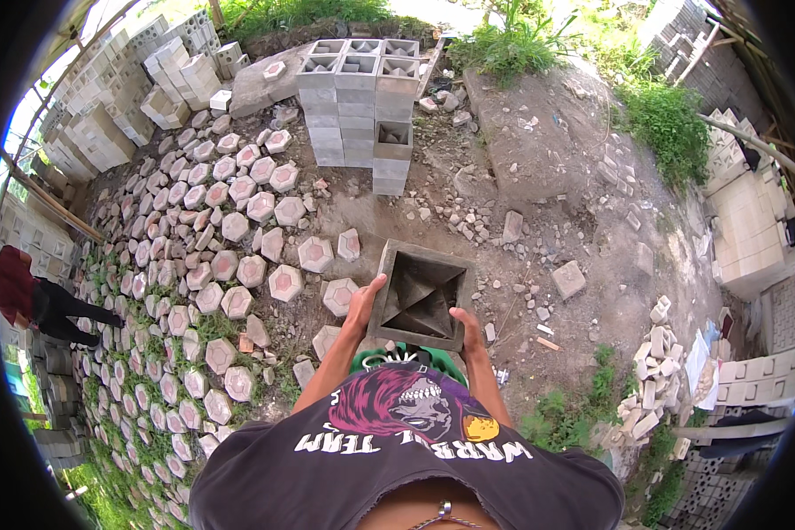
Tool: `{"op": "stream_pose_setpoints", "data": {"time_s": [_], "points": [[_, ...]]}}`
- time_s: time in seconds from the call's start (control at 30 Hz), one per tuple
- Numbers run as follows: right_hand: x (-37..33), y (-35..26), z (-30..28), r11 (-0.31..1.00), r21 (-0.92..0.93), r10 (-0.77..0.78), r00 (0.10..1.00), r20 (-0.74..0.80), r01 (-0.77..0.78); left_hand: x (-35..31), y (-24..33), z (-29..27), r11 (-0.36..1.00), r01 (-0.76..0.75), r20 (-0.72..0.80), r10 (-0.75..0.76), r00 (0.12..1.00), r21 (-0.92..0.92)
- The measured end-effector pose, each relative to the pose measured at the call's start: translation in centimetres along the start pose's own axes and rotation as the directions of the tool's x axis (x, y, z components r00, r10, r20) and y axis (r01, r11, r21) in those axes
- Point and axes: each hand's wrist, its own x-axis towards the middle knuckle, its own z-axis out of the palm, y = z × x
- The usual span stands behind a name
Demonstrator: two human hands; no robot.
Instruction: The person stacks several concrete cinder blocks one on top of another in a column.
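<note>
Pavers (pixel 238 265), six-sided and pale with pinkish centres, lie scattered over the dirt on the left, near a person in a red top (pixel 26 296) at the far left edge. Left hand (pixel 362 305) grips the left wall of a square hollow concrete block (pixel 421 296) held in front of the chest, and right hand (pixel 468 329) clasps its near right edge. Beyond it stands a stack of grey blocks (pixel 358 110), with a grey slab (pixel 751 230) on the far right
</note>
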Motion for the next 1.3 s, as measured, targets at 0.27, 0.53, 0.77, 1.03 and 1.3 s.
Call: {"op": "stream_pose_setpoints", "data": {"time_s": [0.27, 0.53, 0.77, 1.03, 1.3], "points": [[13.0, -9.8, -1.9, 0.996, -0.052, 0.067, 0.998, 0.006, -0.066, 14.5, 2.7, 5.6, 0.999, 0.011, 0.003, -0.011, 1.0, -0.045], [21.2, -12.3, -3.8, 0.985, -0.134, 0.114, 0.993, 0.007, -0.112, 20.0, 5.7, 7.6, 0.996, 0.052, -0.024, -0.054, 0.998, -0.074], [24.2, -13.9, -0.1, 0.98, -0.156, 0.121, 0.992, -0.029, -0.124, 25.2, 5.6, 5.0, 0.99, 0.089, -0.066, -0.097, 0.993, -0.114], [33.0, -14.1, 3.5, 0.981, -0.152, 0.115, 0.993, -0.029, -0.118, 33.4, 10.4, 2.2, 0.992, 0.106, -0.083, -0.112, 0.99, -0.067], [43.2, -15.3, 9.5, 0.987, -0.142, 0.078, 0.997, 0.026, -0.074, 41.4, 18.0, -1.6, 0.999, 0.046, -0.156, -0.042, 0.987, 0.025]]}}
